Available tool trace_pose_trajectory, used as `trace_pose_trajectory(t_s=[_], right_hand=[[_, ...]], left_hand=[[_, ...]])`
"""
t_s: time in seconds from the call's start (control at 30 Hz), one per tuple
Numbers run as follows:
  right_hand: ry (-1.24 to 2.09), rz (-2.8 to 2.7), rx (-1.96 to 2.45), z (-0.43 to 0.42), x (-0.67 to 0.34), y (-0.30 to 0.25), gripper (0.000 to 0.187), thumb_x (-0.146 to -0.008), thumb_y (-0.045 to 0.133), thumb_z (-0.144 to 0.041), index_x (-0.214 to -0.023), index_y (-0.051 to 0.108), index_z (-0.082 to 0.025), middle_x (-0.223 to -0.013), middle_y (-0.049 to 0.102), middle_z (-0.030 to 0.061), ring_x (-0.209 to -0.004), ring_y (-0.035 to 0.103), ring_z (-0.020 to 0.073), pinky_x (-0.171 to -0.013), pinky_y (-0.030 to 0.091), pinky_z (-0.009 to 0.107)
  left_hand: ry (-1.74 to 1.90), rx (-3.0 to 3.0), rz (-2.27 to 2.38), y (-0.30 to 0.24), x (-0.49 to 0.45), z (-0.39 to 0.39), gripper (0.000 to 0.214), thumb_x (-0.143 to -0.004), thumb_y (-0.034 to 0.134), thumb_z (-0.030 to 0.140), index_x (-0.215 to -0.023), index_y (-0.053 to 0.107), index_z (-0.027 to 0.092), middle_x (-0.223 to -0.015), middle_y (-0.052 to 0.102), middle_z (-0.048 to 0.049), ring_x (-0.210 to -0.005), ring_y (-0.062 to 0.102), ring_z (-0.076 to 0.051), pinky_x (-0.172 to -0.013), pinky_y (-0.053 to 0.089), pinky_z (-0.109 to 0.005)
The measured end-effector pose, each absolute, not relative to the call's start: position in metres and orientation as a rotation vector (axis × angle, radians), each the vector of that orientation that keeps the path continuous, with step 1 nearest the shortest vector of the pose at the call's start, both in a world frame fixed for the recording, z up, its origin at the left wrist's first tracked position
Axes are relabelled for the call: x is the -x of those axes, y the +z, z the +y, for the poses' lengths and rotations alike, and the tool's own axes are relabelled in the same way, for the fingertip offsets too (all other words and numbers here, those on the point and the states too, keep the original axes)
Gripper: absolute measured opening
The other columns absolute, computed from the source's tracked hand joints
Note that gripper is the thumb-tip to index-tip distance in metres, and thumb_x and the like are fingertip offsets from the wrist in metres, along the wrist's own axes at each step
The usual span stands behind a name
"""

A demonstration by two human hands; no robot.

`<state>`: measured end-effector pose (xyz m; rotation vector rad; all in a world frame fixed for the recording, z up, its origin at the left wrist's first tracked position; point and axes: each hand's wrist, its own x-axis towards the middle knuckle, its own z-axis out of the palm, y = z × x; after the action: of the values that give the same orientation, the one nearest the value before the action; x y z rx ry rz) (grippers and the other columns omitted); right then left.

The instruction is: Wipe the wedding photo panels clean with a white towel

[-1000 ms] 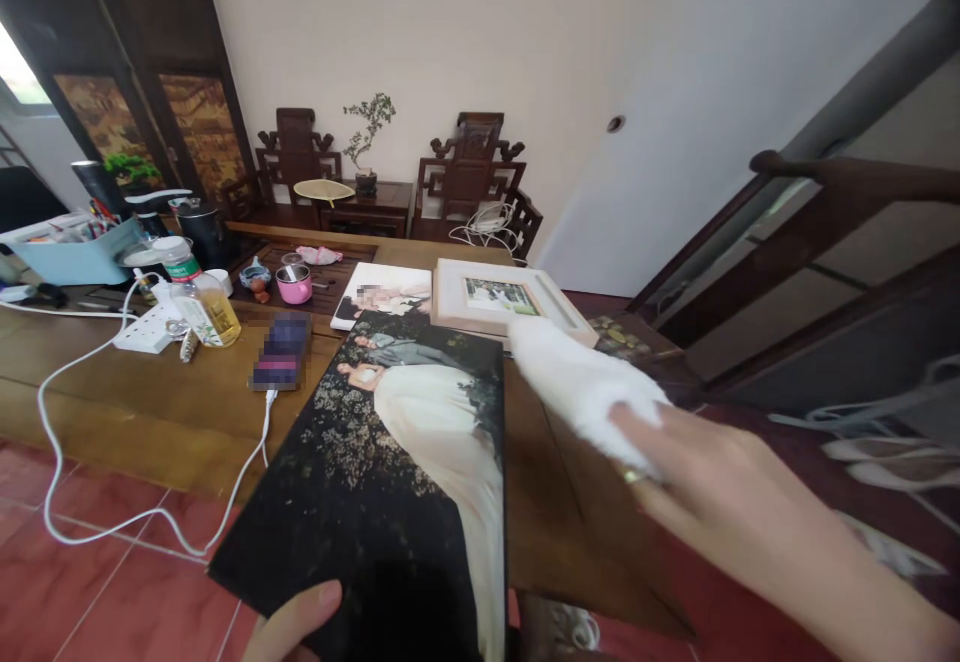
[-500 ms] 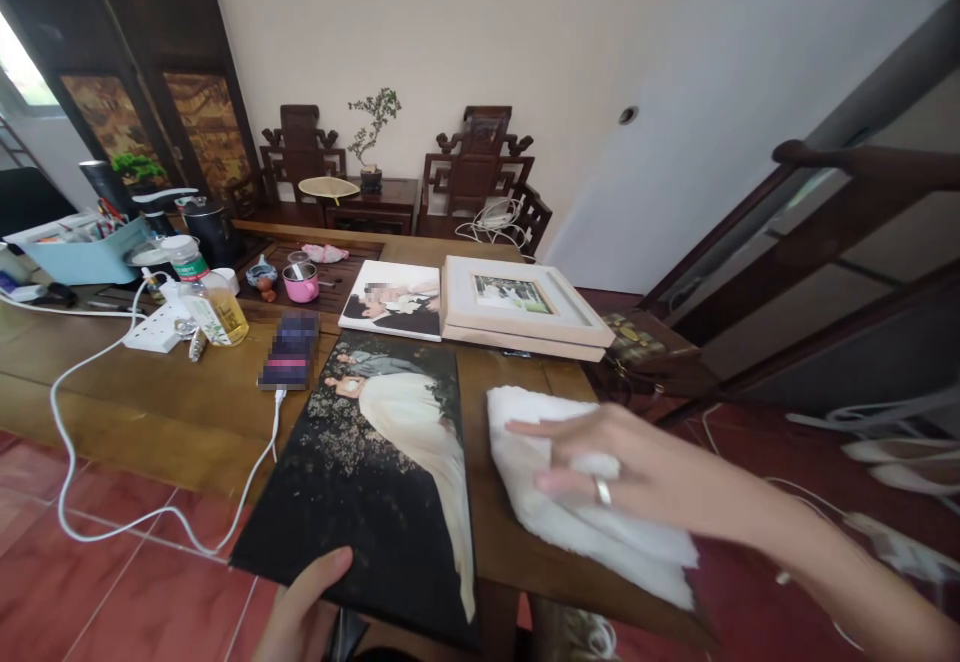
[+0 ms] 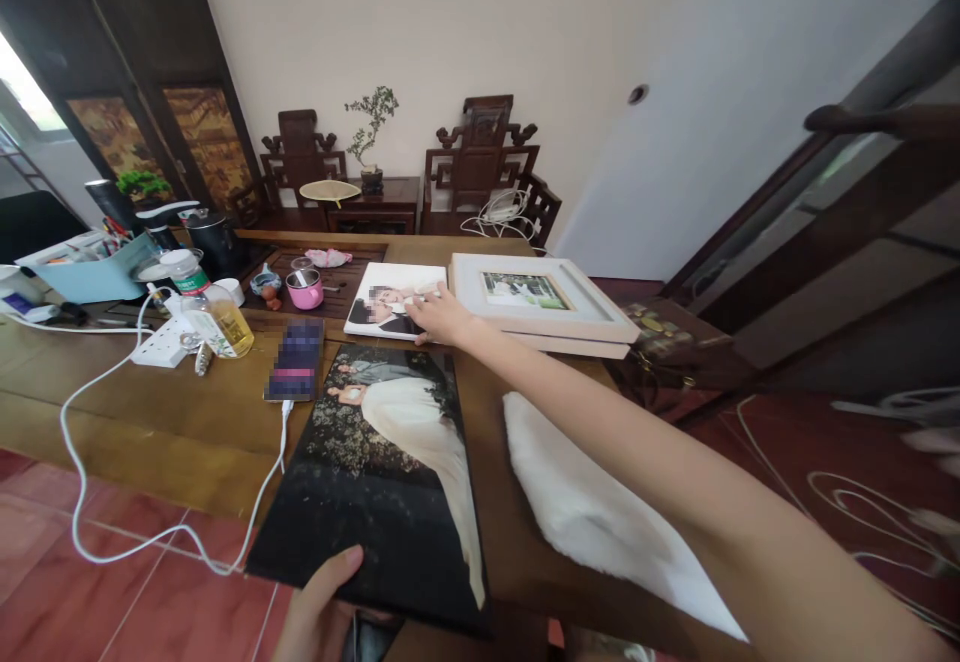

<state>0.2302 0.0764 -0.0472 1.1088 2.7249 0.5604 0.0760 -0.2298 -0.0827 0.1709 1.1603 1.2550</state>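
Note:
My left hand grips the near edge of a large dark photo panel, thumb on top, its other fingers hidden underneath. The panel shows a couple, one in a long white dress, and overhangs the table's near edge. My right hand reaches far across to a smaller white photo panel. Its fingers lie over that panel's right part, with the thumb at the front edge. Beneath my right forearm a white cloth lies on the table, partly covered by the arm.
Stacked pale picture frames stand right of the small panel. Leftward are a phone on a white cable, a bottle, a power strip, a pink cup and a blue box. Wooden chairs stand behind.
My right hand has left the white cloth and moved forward and left onto the small photo panel. My left hand still holds the dark panel.

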Motion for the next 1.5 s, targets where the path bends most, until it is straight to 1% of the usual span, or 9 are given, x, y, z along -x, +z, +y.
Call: trace_pose_trajectory(t_s=[0.1,0.27,0.43,0.63,0.9,1.03,1.1,1.27,1.5], right_hand=[[0.543,2.715,-1.023,0.076,-0.227,-0.053,0.038,-0.088,0.048,-0.023,-0.119,0.050,-0.002,-0.104,0.066,0.0224,-0.093,0.062,0.0289,-0.098,0.020,0.056],[0.574,2.745,-0.921,0.075,-0.221,-0.049,0.043,-0.088,0.040,-0.015,-0.127,0.039,0.003,-0.105,0.064,0.0270,-0.092,0.063,0.0281,-0.098,0.021,0.053],[0.584,2.791,-0.972,0.082,-0.224,-0.030,0.038,-0.091,0.029,-0.012,-0.124,0.040,0.003,-0.108,0.062,0.0279,-0.094,0.062,0.0289,-0.088,0.034,0.044],[0.559,2.818,-1.084,0.085,-0.242,-0.004,0.036,-0.086,0.031,-0.004,-0.119,0.043,-0.007,-0.102,0.066,0.0196,-0.089,0.061,0.0268,-0.077,0.039,0.035],[0.597,2.844,-1.098,0.091,-0.251,-0.006,0.038,-0.083,0.037,-0.002,-0.120,0.044,-0.008,-0.109,0.064,0.0189,-0.089,0.063,0.0265,-0.076,0.041,0.034],[0.655,2.854,-1.081,0.090,-0.251,-0.013,0.043,-0.083,0.035,0.001,-0.125,0.041,-0.007,-0.112,0.063,0.0177,-0.097,0.061,0.0255,-0.088,0.040,0.038],[0.697,2.857,-1.075,0.086,-0.248,-0.017,0.045,-0.084,0.032,0.002,-0.128,0.039,-0.005,-0.115,0.061,0.0184,-0.102,0.060,0.0251,-0.095,0.034,0.043],[0.791,2.873,-1.072,0.071,-0.238,-0.030,0.041,-0.089,0.028,-0.004,-0.128,0.041,-0.003,-0.115,0.060,0.0208,-0.104,0.059,0.0271,-0.102,0.026,0.050],[0.829,2.905,-1.136,0.063,-0.228,-0.050,0.042,-0.091,0.025,-0.005,-0.130,0.039,0.001,-0.118,0.056,0.0272,-0.108,0.057,0.0294,-0.098,0.034,0.048]], left_hand=[[1.224,-0.159,1.149,-0.083,-0.070,-0.226,0.021,-0.061,0.077,0.026,-0.078,0.074,0.014,-0.082,0.074,-0.0089,-0.094,0.066,-0.033,-0.083,0.054,-0.041],[1.208,-0.226,1.127,-0.076,-0.067,-0.216,0.019,-0.067,0.075,0.029,-0.074,0.072,0.012,-0.078,0.074,-0.0084,-0.086,0.069,-0.030,-0.079,0.055,-0.039],[1.335,-0.295,1.110,-0.068,-0.069,-0.207,0.044,-0.068,0.076,0.029,-0.107,0.065,0.014,-0.089,0.073,-0.0075,-0.077,0.069,-0.025,-0.070,0.058,-0.036],[1.437,-0.463,1.123,-0.067,-0.077,-0.187,0.056,-0.069,0.076,0.027,-0.119,0.053,0.018,-0.098,0.070,-0.0062,-0.086,0.068,-0.021,-0.080,0.056,-0.035],[1.532,-0.615,1.107,-0.067,-0.084,-0.139,0.039,-0.074,0.073,0.023,-0.106,0.051,0.016,-0.083,0.067,-0.0003,-0.078,0.068,-0.014,-0.087,0.054,-0.035],[1.510,-0.575,1.092,-0.074,-0.087,-0.113,0.027,-0.080,0.067,0.017,-0.093,0.043,0.018,-0.076,0.060,0.0038,-0.076,0.070,-0.016,-0.087,0.054,-0.045],[1.477,-0.536,1.072,-0.078,-0.088,-0.098,0.025,-0.083,0.063,0.014,-0.086,0.039,0.018,-0.078,0.057,0.0031,-0.077,0.071,-0.018,-0.085,0.055,-0.048],[1.403,-0.442,1.115,-0.079,-0.088,-0.060,0.030,-0.085,0.058,0.008,-0.080,0.030,0.020,-0.085,0.053,0.0007,-0.082,0.072,-0.022,-0.081,0.057,-0.043],[1.330,-0.453,1.194,-0.076,-0.091,-0.031,0.020,-0.088,0.054,0.009,-0.090,0.036,0.015,-0.097,0.060,-0.0122,-0.081,0.072,-0.027,-0.076,0.059,-0.038]])
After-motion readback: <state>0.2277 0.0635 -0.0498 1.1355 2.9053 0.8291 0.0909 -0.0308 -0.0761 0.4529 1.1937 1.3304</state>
